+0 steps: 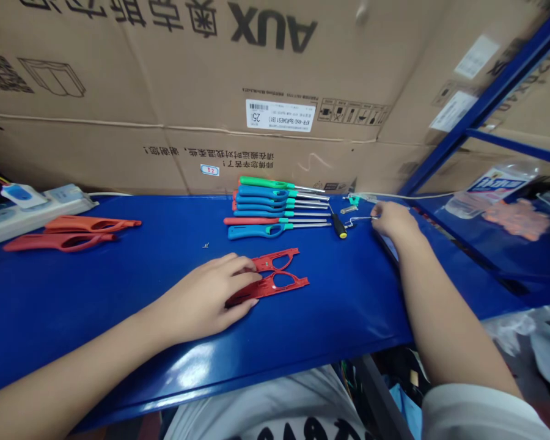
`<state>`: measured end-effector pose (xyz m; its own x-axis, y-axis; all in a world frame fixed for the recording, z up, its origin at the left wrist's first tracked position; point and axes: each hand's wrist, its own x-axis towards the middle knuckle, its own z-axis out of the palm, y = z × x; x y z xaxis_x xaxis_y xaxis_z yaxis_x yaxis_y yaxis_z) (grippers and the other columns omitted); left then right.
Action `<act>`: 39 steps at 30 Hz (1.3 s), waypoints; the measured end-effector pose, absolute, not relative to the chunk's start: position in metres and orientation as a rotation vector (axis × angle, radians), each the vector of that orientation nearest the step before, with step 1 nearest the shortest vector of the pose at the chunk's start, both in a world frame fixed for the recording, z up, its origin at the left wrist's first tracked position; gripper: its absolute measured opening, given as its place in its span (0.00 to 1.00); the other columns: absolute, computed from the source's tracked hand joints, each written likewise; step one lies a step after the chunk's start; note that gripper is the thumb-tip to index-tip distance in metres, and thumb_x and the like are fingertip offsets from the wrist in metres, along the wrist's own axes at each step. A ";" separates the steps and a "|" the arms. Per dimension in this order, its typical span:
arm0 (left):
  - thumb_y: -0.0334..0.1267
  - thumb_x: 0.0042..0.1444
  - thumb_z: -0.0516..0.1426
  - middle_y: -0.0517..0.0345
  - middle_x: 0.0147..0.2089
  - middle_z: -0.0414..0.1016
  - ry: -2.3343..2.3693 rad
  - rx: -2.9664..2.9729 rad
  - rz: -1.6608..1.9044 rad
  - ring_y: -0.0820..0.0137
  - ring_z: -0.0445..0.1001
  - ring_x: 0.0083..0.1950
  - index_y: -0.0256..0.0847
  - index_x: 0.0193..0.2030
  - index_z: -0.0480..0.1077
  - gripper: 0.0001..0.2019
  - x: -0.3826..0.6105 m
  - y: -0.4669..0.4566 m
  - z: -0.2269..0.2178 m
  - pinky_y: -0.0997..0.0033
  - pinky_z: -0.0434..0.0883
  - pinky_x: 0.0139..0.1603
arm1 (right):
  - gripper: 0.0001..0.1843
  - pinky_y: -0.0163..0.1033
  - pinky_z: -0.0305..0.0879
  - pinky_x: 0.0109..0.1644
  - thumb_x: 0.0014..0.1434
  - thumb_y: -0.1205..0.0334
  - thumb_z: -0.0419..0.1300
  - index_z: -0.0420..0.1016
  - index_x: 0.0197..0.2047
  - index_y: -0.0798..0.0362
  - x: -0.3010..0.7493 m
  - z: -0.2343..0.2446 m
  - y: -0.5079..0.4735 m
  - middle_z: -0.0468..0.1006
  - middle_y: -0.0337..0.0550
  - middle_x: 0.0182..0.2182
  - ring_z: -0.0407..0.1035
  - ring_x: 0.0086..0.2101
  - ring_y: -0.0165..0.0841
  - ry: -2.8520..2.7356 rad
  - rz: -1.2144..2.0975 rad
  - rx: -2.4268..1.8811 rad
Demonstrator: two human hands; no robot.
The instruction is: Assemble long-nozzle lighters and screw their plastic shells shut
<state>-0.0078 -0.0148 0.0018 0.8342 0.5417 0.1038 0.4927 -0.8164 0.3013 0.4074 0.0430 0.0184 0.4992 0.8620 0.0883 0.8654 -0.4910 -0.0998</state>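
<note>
Two red lighter casing halves (284, 282) lie side by side on the blue table, their hollow insides facing up. My left hand (220, 290) is closed over their left ends, its thumb at the near edge of the lower half and its fingertips on top. At the table's right side my right hand (392, 220) is closed in a pinch, with a thin white wire (362, 219) running to its fingertips. Whatever else is in that pinch is hidden. A black screwdriver (338, 226) with a yellow end lies left of the wire, beside small metal and green parts (354, 200).
Assembled lighters (261, 231) in blue, green and red lie stacked in a row behind the casing. Orange and red handles (73, 241) lie left, near a white power strip (32, 208). Tiny screws (205, 245) sit mid-table. A cardboard box (187, 110) walls the back; a plastic jug (490, 186) lies right.
</note>
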 end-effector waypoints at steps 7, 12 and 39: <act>0.37 0.56 0.59 0.54 0.56 0.73 0.848 2.674 0.243 0.59 0.74 0.55 0.46 0.55 0.73 0.19 -0.018 -0.003 0.012 0.60 0.71 0.57 | 0.09 0.45 0.69 0.50 0.59 0.62 0.62 0.76 0.44 0.52 0.382 0.037 0.032 0.80 0.49 0.41 0.74 0.43 0.41 -1.627 -0.192 -2.032; 0.44 0.55 0.62 0.54 0.50 0.76 0.941 2.648 0.215 0.58 0.75 0.50 0.43 0.49 0.73 0.16 -0.017 0.001 0.017 0.57 0.71 0.53 | 0.08 0.48 0.70 0.49 0.62 0.56 0.62 0.77 0.43 0.49 0.338 0.034 0.017 0.80 0.47 0.39 0.74 0.40 0.40 -1.957 -0.060 -1.326; 0.35 0.66 0.58 0.56 0.47 0.82 0.949 2.481 1.100 0.69 0.80 0.46 0.43 0.48 0.76 0.07 -0.001 -0.021 0.004 0.67 0.79 0.47 | 0.08 0.39 0.70 0.45 0.66 0.59 0.61 0.81 0.43 0.52 0.281 0.013 -0.007 0.80 0.45 0.38 0.75 0.38 0.32 -2.365 0.803 -0.862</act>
